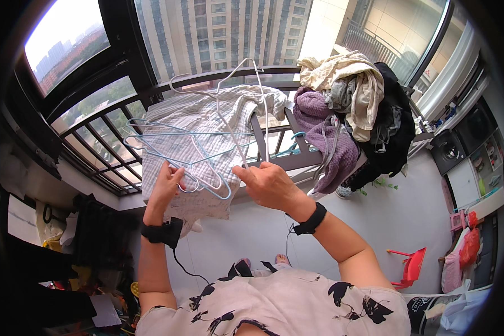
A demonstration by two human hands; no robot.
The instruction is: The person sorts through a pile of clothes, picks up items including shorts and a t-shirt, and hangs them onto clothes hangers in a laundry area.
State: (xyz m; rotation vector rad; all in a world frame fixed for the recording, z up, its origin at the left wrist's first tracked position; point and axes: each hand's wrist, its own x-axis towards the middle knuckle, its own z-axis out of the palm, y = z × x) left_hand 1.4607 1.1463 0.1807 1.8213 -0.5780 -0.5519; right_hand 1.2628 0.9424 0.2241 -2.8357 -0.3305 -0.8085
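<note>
My right hand (273, 185) grips white wire clothes hangers (265, 113) near their lower ends; their upper parts stand up before the railing. In my left hand (164, 191) is a bunch of light-blue hangers (210, 156), with the curved hooks hanging by the fingers. A white hanger (206, 161) lies tangled among them. Beneath both hands a pale, crinkled cotton cloth (172, 113) is draped over a dark slatted rack (296, 161). Which hanger bars my left fingers pinch is partly hidden.
To the right, a purple textured cloth (329, 147), a cream cloth (344, 75) and black clothes (390, 122) are heaped. A dark railing (105, 143) runs along the windows. A red chair (411, 266) stands on the floor at right. Cables hang from black bands on both wrists.
</note>
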